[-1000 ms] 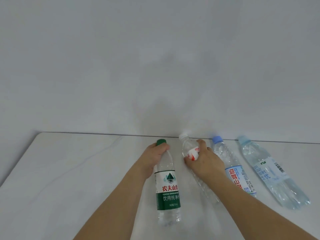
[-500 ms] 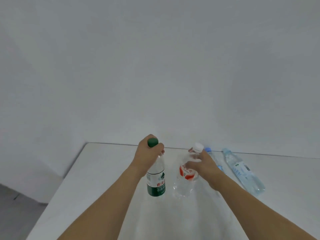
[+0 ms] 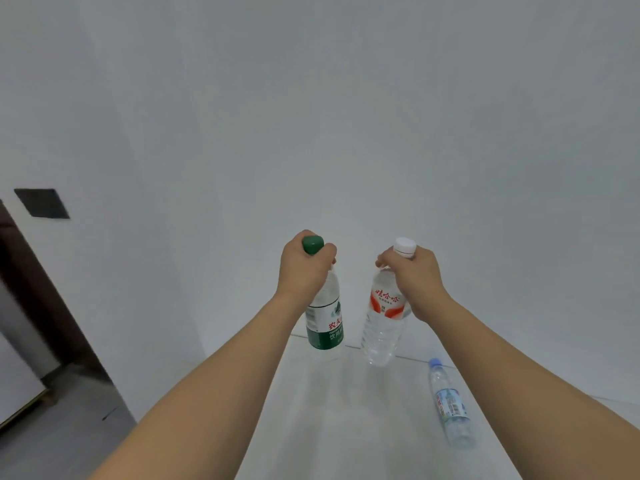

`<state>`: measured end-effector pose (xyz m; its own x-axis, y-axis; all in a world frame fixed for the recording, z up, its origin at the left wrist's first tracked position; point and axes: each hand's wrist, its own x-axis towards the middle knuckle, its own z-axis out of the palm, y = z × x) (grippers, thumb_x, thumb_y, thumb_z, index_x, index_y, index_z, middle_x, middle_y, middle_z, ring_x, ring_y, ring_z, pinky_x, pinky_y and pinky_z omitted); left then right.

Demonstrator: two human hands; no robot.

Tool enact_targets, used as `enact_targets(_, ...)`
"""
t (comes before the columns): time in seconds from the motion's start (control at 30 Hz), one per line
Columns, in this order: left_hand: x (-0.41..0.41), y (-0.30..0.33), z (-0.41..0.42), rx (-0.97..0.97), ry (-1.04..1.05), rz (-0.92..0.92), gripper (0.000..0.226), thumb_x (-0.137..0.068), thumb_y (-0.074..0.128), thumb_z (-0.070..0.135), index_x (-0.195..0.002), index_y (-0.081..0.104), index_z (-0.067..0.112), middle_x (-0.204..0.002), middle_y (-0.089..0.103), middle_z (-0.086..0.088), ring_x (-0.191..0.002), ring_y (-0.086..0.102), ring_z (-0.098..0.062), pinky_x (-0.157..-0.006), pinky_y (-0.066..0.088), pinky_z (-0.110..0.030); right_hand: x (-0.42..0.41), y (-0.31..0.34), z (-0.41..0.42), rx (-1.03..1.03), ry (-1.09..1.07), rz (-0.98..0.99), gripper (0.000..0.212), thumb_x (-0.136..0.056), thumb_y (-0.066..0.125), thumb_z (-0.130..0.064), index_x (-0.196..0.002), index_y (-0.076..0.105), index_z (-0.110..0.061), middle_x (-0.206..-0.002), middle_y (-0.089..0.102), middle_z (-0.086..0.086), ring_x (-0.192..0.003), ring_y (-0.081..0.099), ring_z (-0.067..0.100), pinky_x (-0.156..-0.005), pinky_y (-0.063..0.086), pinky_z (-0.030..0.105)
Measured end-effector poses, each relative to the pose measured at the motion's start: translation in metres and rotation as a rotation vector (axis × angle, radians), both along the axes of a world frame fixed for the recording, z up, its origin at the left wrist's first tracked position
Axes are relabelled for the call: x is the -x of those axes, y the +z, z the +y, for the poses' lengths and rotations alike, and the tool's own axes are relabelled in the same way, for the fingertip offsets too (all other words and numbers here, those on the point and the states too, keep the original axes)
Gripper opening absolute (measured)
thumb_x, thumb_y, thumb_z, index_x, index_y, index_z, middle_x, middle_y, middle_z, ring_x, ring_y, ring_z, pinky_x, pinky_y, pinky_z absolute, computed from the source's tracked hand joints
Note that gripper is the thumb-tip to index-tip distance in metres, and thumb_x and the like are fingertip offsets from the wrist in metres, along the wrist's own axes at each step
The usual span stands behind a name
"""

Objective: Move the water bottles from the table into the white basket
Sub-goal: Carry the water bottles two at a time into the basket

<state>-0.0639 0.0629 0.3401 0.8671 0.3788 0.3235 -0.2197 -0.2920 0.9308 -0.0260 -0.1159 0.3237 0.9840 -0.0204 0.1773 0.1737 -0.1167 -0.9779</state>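
Far left, a dark panel (image 3: 41, 203) sits on the wall, with a dark brown frame (image 3: 38, 282) running down to the grey floor (image 3: 59, 434). Now the left hand (image 3: 303, 268): its grip is wrapped tight around the neck of the green bottle (image 3: 325, 323), fingers curled just under the green cap, and the bottle hangs upright in the air above the far edge of the worktop (image 3: 329, 427). Just beside it, the right hand (image 3: 414, 275) has the same kind of grip on the red bottle (image 3: 382, 327), fingers closed round the neck below the white cap. That one hangs a little tilted, base swinging toward the green one, the two near but apart. Both are clear of the surface. Over to the right, a blue-capped bottle (image 3: 450, 407) lies on its side on the worktop, cap pointing away, right beside the right forearm. The basket is out of sight.
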Motion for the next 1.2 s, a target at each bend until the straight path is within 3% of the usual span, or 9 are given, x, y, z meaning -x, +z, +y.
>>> enact_targets(0.17, 0.057, 0.02, 0.057, -0.006, 0.114, -0.034, 0.017, -0.072, 0.059, 0.023, -0.078, 0.055, 0.008, -0.067, 0.07, -0.008, -0.054, 0.059, -0.008, -0.06, 0.049, -0.028, 0.038, 0.026, 0.065, 0.063, 0.136, -0.027, 0.035, -0.055, 0.064, -0.035, -0.073, 0.066, -0.005, -0.073, 0.066, 0.012, -0.068, 0.059, 0.023, -0.068, 0.052, 0.041)
enact_targets(0.43, 0.189, 0.041, 0.187, -0.026, 0.489, -0.056, 0.016, -0.072, 0.059, 0.023, -0.078, 0.056, 0.008, -0.066, 0.069, -0.007, -0.051, 0.057, -0.005, -0.054, 0.046, -0.023, 0.12, 0.038, 0.22, 0.074, 0.472, -0.054, 0.037, -0.059, 0.064, -0.031, -0.08, 0.066, -0.001, -0.087, 0.069, 0.02, -0.073, 0.063, 0.027, -0.078, 0.056, 0.051)
enact_targets(0.53, 0.246, 0.045, 0.232, -0.05, 0.633, -0.075, 0.016, -0.068, 0.059, 0.025, -0.074, 0.056, 0.01, -0.064, 0.068, -0.006, -0.052, 0.056, -0.008, -0.05, 0.047, -0.023, 0.16, 0.045, 0.279, 0.048, 0.619, -0.055, 0.033, -0.062, 0.067, -0.028, -0.08, 0.064, 0.0, -0.075, 0.064, 0.011, -0.072, 0.063, 0.027, -0.069, 0.054, 0.042)
enact_targets(0.67, 0.314, 0.046, 0.28, -0.041, 0.791, -0.087, 0.013, -0.069, 0.061, 0.021, -0.074, 0.057, 0.011, -0.055, 0.064, -0.002, -0.044, 0.053, -0.006, -0.041, 0.045, -0.02, 0.208, 0.05, 0.348, 0.043, 0.779, -0.052, 0.026, -0.065, 0.069, -0.026, -0.08, 0.066, -0.006, -0.081, 0.069, 0.011, -0.073, 0.066, 0.024, -0.066, 0.053, 0.037)
enact_targets(0.77, 0.355, 0.049, 0.309, -0.046, 0.891, -0.074, 0.015, -0.066, 0.06, 0.024, -0.076, 0.059, 0.013, -0.061, 0.068, -0.006, -0.047, 0.055, -0.008, -0.047, 0.047, -0.024, 0.237, 0.052, 0.391, 0.063, 0.835, -0.071, 0.018, -0.069, 0.07, -0.027, -0.08, 0.066, -0.013, -0.076, 0.066, 0.003, -0.07, 0.065, 0.018, -0.054, 0.049, 0.027)
enact_targets(0.9, 0.394, 0.054, 0.339, -0.055, 0.949, -0.074, 0.011, -0.071, 0.061, 0.022, -0.08, 0.061, 0.015, -0.075, 0.07, -0.015, -0.055, 0.057, -0.013, -0.052, 0.048, -0.03, 0.266, 0.055, 0.435, 0.086, 0.901, -0.085, 0.019, -0.069, 0.071, -0.027, -0.08, 0.066, -0.013, -0.075, 0.066, 0.002, -0.07, 0.065, 0.019, -0.053, 0.047, 0.025)
enact_targets(1.07, 0.415, 0.059, 0.377, -0.063, 0.944, -0.109, 0.002, -0.073, 0.06, 0.014, -0.075, 0.059, 0.015, -0.072, 0.071, -0.014, -0.055, 0.058, -0.011, -0.052, 0.047, -0.025, 0.284, 0.058, 0.475, 0.043, 0.883, -0.097, 0.012, -0.068, 0.073, -0.025, -0.064, 0.062, -0.022, -0.053, 0.06, -0.011, -0.054, 0.061, 0.013, -0.037, 0.042, 0.016)
enact_targets(1.2, 0.412, 0.054, 0.415, -0.037, 0.937, -0.103, 0.003, -0.073, 0.06, 0.017, -0.075, 0.059, 0.017, -0.072, 0.071, -0.014, -0.059, 0.06, -0.016, -0.056, 0.05, -0.03, 0.282, 0.058, 0.507, 0.055, 0.86, -0.095, 0.012, -0.069, 0.073, -0.027, -0.067, 0.061, -0.025, -0.063, 0.061, -0.008, -0.06, 0.062, 0.017, -0.042, 0.042, 0.02)
